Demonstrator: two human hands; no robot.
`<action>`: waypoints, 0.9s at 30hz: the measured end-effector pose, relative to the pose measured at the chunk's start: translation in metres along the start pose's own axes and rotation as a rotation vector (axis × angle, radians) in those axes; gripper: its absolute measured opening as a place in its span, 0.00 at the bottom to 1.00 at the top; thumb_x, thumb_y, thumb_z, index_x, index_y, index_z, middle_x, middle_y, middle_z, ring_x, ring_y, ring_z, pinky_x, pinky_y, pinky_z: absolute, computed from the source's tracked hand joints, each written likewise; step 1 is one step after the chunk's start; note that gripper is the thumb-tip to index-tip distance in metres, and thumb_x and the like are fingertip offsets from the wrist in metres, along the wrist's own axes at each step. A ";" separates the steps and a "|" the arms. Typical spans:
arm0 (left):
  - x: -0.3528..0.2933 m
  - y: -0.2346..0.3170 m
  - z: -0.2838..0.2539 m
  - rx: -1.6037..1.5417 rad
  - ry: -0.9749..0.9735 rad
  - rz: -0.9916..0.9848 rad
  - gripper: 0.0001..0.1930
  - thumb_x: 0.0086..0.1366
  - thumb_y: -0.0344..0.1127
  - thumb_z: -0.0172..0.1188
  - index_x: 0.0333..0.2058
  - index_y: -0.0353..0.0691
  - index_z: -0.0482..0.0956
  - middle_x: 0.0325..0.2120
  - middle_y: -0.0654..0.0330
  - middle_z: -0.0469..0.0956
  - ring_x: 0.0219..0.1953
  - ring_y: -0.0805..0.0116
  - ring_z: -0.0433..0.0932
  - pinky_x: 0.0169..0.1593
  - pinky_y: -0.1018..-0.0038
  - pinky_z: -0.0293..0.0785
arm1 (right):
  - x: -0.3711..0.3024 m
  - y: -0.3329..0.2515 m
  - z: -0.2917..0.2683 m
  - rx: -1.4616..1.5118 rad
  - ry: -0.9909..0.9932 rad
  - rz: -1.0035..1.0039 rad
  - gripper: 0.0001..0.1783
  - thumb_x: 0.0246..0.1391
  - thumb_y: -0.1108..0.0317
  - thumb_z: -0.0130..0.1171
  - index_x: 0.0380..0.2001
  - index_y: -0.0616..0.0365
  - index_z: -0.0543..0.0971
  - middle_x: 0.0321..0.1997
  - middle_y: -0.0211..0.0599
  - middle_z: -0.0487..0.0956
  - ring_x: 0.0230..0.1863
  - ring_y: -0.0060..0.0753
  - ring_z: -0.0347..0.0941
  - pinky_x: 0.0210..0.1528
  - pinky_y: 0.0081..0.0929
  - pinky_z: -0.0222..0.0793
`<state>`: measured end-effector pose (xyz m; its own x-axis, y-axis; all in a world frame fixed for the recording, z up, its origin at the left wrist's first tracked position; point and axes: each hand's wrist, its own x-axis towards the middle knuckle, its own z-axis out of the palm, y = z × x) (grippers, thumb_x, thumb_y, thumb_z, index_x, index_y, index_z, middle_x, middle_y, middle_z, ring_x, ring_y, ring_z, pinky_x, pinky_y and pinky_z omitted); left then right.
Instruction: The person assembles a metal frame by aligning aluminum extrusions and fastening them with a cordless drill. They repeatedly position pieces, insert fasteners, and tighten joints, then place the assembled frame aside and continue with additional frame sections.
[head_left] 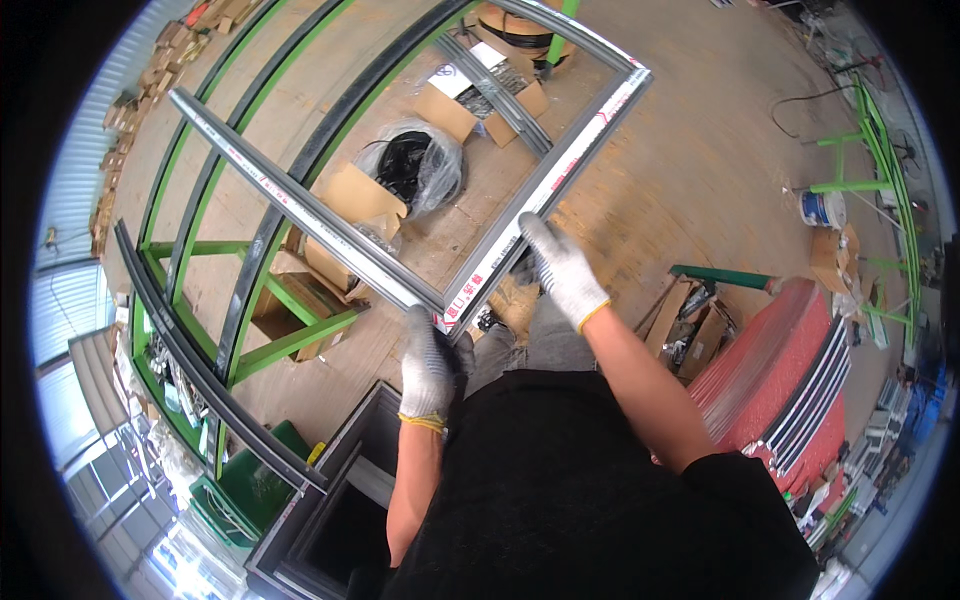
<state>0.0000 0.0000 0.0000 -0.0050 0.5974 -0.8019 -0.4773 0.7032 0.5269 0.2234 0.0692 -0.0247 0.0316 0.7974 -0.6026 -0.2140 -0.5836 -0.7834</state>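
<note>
We hold the frame (pixel 572 158), left hand (pixel 428 372) at one corner, right hand (pixel 568 277) on side; we should grip evenly.

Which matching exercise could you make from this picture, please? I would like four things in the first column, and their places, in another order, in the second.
Column 1
1. Left hand
2. Right hand
3. Black coil
4. Bucket

Column 2
A. in clear plastic
B. at the near corner of the frame
C. beside a green stand, toward the picture's right edge
D. on the frame's right-hand bar, away from the corners

Right pairs
1-B; 2-D; 3-A; 4-C
</note>
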 end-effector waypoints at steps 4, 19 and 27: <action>0.003 -0.002 0.011 0.174 0.159 0.090 0.26 0.79 0.65 0.48 0.36 0.47 0.74 0.19 0.67 0.70 0.16 0.73 0.65 0.20 0.75 0.61 | 0.019 0.000 -0.003 0.058 -0.090 -0.065 0.40 0.64 0.33 0.64 0.56 0.62 0.79 0.44 0.30 0.82 0.41 0.21 0.76 0.44 0.23 0.74; 0.005 -0.030 0.024 0.441 0.393 0.190 0.33 0.80 0.68 0.40 0.35 0.44 0.77 0.18 0.67 0.69 0.18 0.76 0.65 0.23 0.74 0.60 | 0.016 -0.035 -0.020 -0.130 -0.284 0.042 0.34 0.70 0.35 0.57 0.51 0.60 0.79 0.46 0.34 0.80 0.43 0.28 0.76 0.45 0.29 0.76; 0.011 -0.029 0.028 0.182 0.421 0.197 0.31 0.78 0.69 0.46 0.29 0.47 0.73 0.14 0.67 0.66 0.13 0.73 0.65 0.18 0.73 0.59 | 0.102 -0.098 -0.103 -0.709 0.382 -0.298 0.56 0.63 0.25 0.54 0.64 0.77 0.71 0.54 0.71 0.80 0.58 0.65 0.80 0.57 0.51 0.77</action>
<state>0.0382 -0.0033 -0.0167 -0.4519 0.5445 -0.7066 -0.2706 0.6712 0.6902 0.3480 0.1920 -0.0251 0.3436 0.9005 -0.2665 0.5120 -0.4175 -0.7507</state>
